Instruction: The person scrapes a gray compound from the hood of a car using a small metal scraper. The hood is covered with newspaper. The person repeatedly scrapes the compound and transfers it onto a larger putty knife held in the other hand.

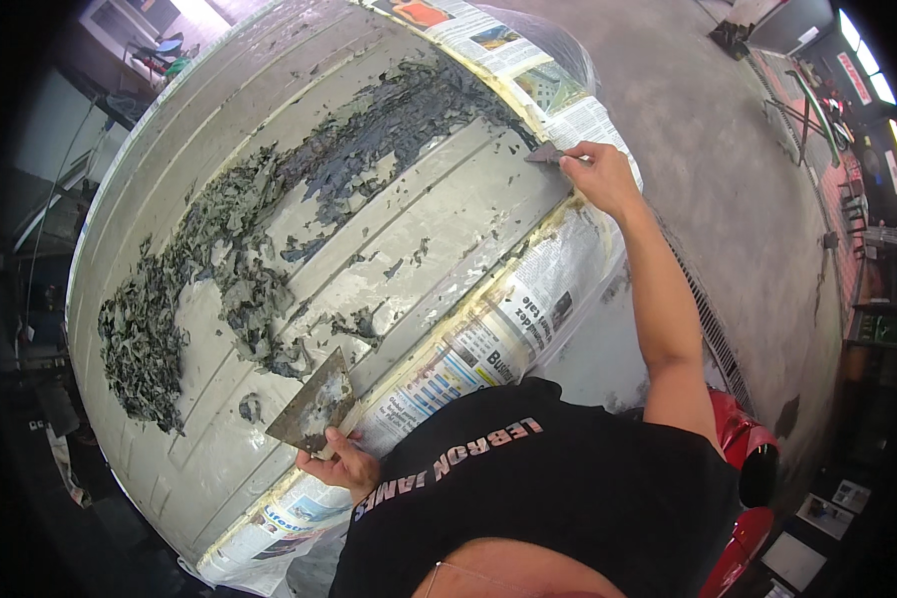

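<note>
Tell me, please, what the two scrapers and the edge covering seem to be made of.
Left scraper: probably metal, dull and smeared, the blade thin and flat. Right scraper: perhaps metal, dark, flat; too small to be sure. Edge covering: newspaper, mostly matte, showing printed columns.

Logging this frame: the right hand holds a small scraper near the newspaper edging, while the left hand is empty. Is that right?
Not quite: the left hand holds a broad flat blade, as the head view shows. The rest stands.
</note>
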Action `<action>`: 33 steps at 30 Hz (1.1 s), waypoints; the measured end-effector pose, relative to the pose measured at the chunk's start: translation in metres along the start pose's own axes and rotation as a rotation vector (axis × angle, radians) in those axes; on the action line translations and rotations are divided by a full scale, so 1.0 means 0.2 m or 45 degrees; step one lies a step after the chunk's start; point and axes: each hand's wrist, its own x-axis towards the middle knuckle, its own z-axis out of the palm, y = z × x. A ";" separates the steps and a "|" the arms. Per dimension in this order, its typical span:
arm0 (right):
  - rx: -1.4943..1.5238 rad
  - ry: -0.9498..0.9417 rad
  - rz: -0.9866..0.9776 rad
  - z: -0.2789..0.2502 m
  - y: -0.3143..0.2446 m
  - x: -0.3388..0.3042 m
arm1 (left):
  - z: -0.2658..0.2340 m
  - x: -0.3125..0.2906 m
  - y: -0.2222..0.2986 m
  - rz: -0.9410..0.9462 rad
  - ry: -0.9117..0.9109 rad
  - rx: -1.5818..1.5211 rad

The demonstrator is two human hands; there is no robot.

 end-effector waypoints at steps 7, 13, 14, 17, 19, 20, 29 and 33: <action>-0.016 0.062 -0.067 0.07 0.05 0.10 | 0.00 0.00 -0.03 -0.051 0.001 -0.058; 0.005 -0.009 -0.070 0.02 0.07 0.04 | -0.02 -0.01 -0.03 -0.045 0.040 -0.041; 0.017 -0.003 -0.003 0.04 0.08 0.04 | -0.02 -0.01 0.01 -0.101 0.021 -0.009; 0.123 0.071 -0.010 0.10 -0.04 0.18 | -0.01 -0.01 -0.02 -0.090 0.009 -0.005; 0.031 -0.016 -0.041 0.06 -0.05 0.20 | -0.02 0.00 -0.03 -0.039 -0.033 -0.017; 0.012 -0.065 -0.055 0.04 -0.03 0.18 | -0.01 -0.01 0.00 -0.074 0.034 0.026; -0.146 -0.299 -0.214 -0.07 -0.02 -0.03 | 0.00 -0.01 0.00 -0.048 0.092 0.128; -0.128 -0.241 -0.233 -0.06 0.01 0.05 | 0.01 -0.01 0.00 -0.050 0.095 0.090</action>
